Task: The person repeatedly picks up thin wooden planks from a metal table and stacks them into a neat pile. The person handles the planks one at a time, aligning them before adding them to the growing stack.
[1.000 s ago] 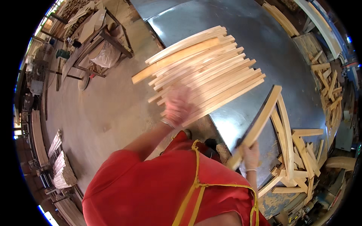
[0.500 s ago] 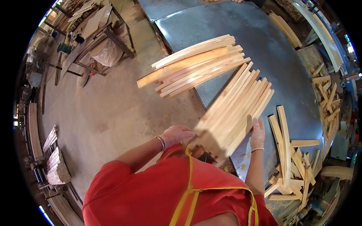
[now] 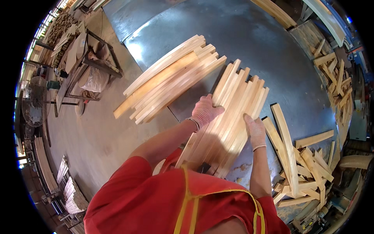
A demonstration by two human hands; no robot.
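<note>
A row of pale wooden strips [image 3: 234, 113] lies side by side in front of me, slanting from my body up across the metal table. My left hand [image 3: 205, 112], in a light knit glove, clasps its left edge with the thumb over the top. The gloved right hand [image 3: 256, 130] presses against the right edge, its thumb also on top and its fingers partly hidden along the side. To the left, a second bundle of wooden strips [image 3: 167, 84] rests across the table's edge, its near ends jutting past it. The strips' far ends are uneven.
The grey metal table [image 3: 253, 43] reaches far ahead. At right, loose wooden offcuts [image 3: 307, 171] are heaped, with more scrap pieces [image 3: 337, 84] beyond. A ribbed hose [image 3: 355, 162] lies at far right. On the left stand a cluttered metal-framed stand [image 3: 83, 74] and a fan [image 3: 34, 101].
My left hand has moved from the strips' near end up along their left edge. My right hand still holds the right side. The view has shifted, and the strips reach nearer my body.
</note>
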